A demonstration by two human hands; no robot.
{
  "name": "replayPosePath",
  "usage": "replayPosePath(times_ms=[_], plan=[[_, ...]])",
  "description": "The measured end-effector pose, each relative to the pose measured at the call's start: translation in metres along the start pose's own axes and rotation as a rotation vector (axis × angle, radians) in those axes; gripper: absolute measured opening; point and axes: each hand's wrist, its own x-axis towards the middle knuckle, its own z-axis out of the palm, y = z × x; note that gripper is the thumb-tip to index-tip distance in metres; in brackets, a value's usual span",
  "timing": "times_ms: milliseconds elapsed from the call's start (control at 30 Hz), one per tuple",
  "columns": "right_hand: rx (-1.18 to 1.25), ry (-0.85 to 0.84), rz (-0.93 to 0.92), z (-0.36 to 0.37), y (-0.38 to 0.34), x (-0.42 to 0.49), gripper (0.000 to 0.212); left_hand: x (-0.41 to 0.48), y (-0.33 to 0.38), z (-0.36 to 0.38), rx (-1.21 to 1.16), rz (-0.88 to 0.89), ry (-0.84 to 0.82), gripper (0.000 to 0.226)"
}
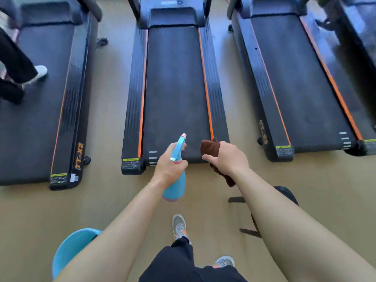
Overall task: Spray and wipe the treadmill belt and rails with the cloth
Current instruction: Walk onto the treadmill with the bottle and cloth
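Observation:
The middle treadmill's black belt (175, 88) runs away from me, flanked by a left rail (134, 94) and a right rail (215, 94), each edged with an orange strip. My left hand (169, 166) grips a light blue spray bottle (177, 180), its nozzle aimed at the belt's near end. My right hand (227, 157) holds a bunched brown cloth (209, 148) just above the belt's rear right corner. Part of the cloth hangs below my wrist.
A second treadmill (50, 98) stands to the left with another person's legs (16, 64) on it, a third treadmill (301, 82) to the right. A blue bucket (69, 251) sits on the tan floor at lower left. A dark metal frame (250, 231) lies under my right arm.

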Motion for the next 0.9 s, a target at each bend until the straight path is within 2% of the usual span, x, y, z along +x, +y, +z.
replayPosePath(times_ms=[233, 500, 700, 800, 900], plan=[[-0.079, 0.049, -0.032, -0.039, -0.067, 0.060, 0.054, 0.052, 0.016, -0.064, -0.082, -0.001, 0.040, 0.044], [-0.139, 0.090, -0.138, -0.086, -0.100, 0.149, 0.052, 0.147, 0.057, -0.086, 0.021, -0.010, 0.092, 0.031], [-0.079, 0.121, -0.179, -0.135, -0.116, 0.248, 0.061, 0.235, 0.103, -0.091, 0.045, 0.002, 0.133, 0.034], [-0.094, 0.113, -0.220, -0.167, -0.122, 0.290, 0.059, 0.274, 0.131, -0.096, 0.044, -0.019, 0.158, 0.034], [-0.110, 0.112, -0.243, -0.195, -0.129, 0.327, 0.055, 0.310, 0.160, -0.104, 0.014, -0.025, 0.168, 0.046]])
